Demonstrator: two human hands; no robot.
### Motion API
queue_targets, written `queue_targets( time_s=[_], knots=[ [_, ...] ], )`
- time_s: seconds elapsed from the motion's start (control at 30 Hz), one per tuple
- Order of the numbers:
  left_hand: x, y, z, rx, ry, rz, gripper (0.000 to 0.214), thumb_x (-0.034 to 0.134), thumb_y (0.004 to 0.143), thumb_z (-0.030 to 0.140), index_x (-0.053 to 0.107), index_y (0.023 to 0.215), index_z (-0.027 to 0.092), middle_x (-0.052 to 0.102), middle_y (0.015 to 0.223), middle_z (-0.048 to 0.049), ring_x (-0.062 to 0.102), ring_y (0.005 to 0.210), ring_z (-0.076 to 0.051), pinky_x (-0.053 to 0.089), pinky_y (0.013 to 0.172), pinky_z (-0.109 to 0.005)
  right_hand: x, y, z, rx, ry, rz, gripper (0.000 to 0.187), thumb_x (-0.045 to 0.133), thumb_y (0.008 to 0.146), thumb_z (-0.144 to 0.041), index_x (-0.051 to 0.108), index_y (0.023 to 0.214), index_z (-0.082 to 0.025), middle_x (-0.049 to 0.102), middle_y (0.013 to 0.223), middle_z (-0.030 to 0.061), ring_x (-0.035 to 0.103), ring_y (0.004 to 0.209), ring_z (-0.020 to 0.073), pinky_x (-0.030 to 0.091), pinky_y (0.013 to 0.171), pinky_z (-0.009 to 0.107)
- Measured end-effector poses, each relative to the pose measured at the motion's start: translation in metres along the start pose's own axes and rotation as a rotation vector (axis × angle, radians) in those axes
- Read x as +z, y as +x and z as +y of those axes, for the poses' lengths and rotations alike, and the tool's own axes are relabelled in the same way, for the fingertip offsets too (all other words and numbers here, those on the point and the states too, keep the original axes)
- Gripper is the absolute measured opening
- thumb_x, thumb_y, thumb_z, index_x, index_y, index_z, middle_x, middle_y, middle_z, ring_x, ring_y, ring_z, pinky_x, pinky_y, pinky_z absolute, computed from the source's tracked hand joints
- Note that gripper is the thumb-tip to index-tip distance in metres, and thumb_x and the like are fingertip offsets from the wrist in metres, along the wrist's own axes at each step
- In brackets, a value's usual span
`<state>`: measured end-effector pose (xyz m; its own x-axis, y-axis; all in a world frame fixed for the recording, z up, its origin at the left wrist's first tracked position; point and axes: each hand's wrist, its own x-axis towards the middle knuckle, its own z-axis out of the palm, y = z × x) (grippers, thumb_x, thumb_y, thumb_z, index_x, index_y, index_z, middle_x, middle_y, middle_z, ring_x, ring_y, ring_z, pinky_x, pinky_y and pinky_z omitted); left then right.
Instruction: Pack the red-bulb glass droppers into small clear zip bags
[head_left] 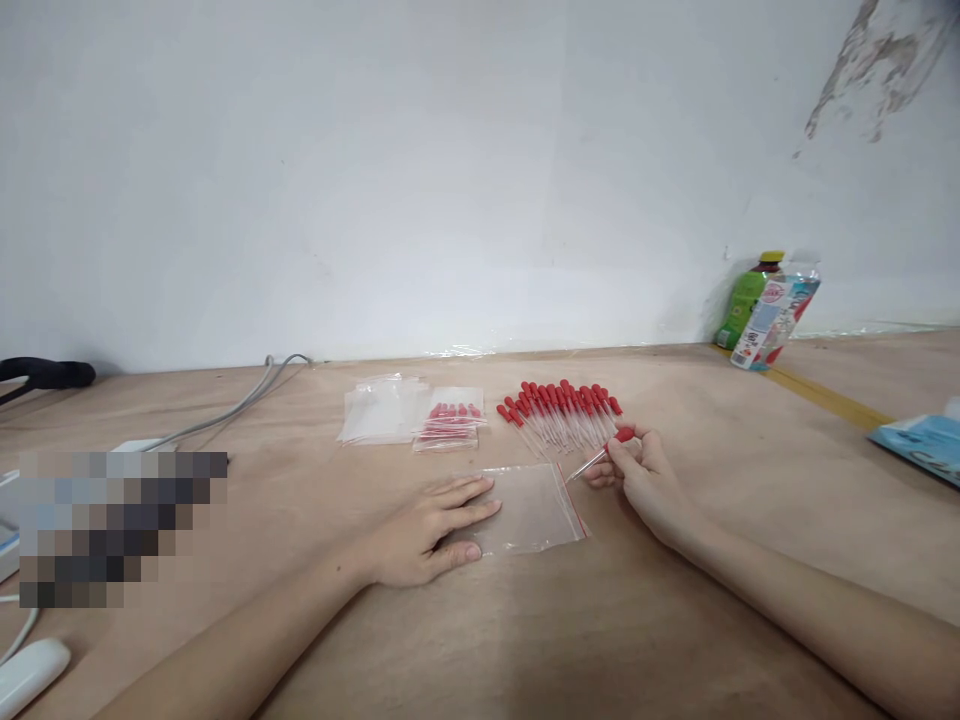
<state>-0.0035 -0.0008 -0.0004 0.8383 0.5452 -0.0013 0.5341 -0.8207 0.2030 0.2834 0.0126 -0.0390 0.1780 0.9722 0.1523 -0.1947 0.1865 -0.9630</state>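
Observation:
My left hand (431,528) lies flat, fingers stretched out, on the left end of a clear zip bag (534,508) on the wooden table. My right hand (646,478) pinches one red-capped glass dropper (604,454) by its bulb, the glass tip pointing at the bag's open right edge. Just behind that hand, a row of several loose red-capped droppers (559,412) lies on the table. Further left sits a filled bag of droppers (448,424) beside a stack of empty clear bags (381,410).
Two drink bottles (765,310) lean against the white wall at the right. A blue packet (921,446) lies at the right edge. Grey cables (232,408), a black handle (45,374) and white devices (30,672) occupy the left side.

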Motion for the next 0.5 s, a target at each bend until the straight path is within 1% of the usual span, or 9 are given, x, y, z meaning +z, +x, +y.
queue_targets(
  time_s=[0.1, 0.23, 0.4, 0.5],
  knots=[
    [0.0002, -0.0003, 0.0001, 0.003, 0.001, 0.006, 0.049, 0.038, 0.09, 0.04, 0.026, 0.136, 0.027, 0.017, 0.144, -0.0027, 0.018, 0.131, -0.021, 0.018, 0.106, -0.039, -0.0003, -0.0004, -0.0008, -0.013, 0.011, 0.024, 0.044, 0.059, 0.069, -0.047, 0.029, 0.091, -0.025, 0.059, 0.059, -0.0069, 0.06, 0.049, 0.0127, 0.05, 0.05, 0.026],
    [0.0009, -0.0005, -0.0004, 0.017, -0.025, 0.027, 0.049, 0.039, 0.089, 0.039, 0.027, 0.135, 0.027, 0.018, 0.144, -0.0021, 0.019, 0.131, -0.022, 0.019, 0.106, -0.04, -0.0013, -0.0011, -0.0054, -0.078, -0.017, 0.07, 0.04, 0.058, 0.071, -0.046, 0.031, 0.091, -0.025, 0.057, 0.056, -0.008, 0.058, 0.047, 0.0108, 0.047, 0.048, 0.022],
    [0.0015, -0.0006, -0.001, 0.018, -0.036, 0.03, 0.049, 0.039, 0.089, 0.04, 0.026, 0.135, 0.028, 0.018, 0.144, -0.0016, 0.019, 0.131, -0.022, 0.019, 0.106, -0.041, -0.0009, -0.0033, -0.0096, -0.144, -0.02, 0.071, 0.037, 0.057, 0.073, -0.043, 0.032, 0.094, -0.025, 0.058, 0.059, -0.0068, 0.059, 0.05, 0.0114, 0.048, 0.05, 0.023],
    [0.0014, -0.0005, -0.0009, 0.018, -0.02, 0.025, 0.049, 0.038, 0.09, 0.04, 0.025, 0.136, 0.028, 0.017, 0.144, -0.0015, 0.018, 0.131, -0.022, 0.019, 0.106, -0.04, -0.0011, -0.0035, -0.0096, -0.18, -0.009, 0.102, 0.036, 0.056, 0.074, -0.042, 0.032, 0.096, -0.026, 0.058, 0.06, -0.0067, 0.058, 0.049, 0.0113, 0.047, 0.049, 0.024]
  ],
)
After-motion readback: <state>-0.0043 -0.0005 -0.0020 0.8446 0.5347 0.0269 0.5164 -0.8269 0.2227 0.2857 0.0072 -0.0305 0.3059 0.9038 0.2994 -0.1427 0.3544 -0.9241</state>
